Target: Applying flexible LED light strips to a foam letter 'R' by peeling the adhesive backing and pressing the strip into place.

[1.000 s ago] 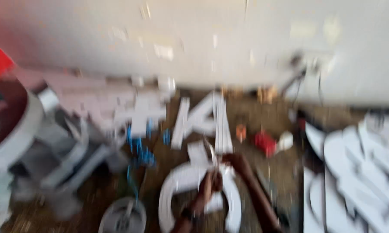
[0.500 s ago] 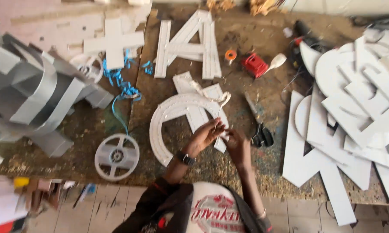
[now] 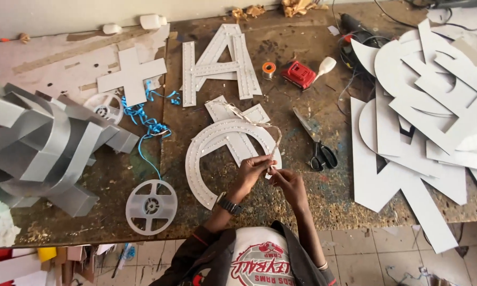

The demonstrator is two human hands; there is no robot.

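Thin wire strand point(image 3: 259, 124) pinched between both hands' fingers point(image 3: 267, 165) — over white ring point(image 3: 199, 159)

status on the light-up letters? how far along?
Looks done: the white A-shaped letter lies flat at the back with small dots studded along its strokes. In hand: the left hand and right hand pinch a thin wire strand at the open end of the C-shaped letter, which also shows dots. Left: the plain cut-out stack shows none, as does the plus shape.
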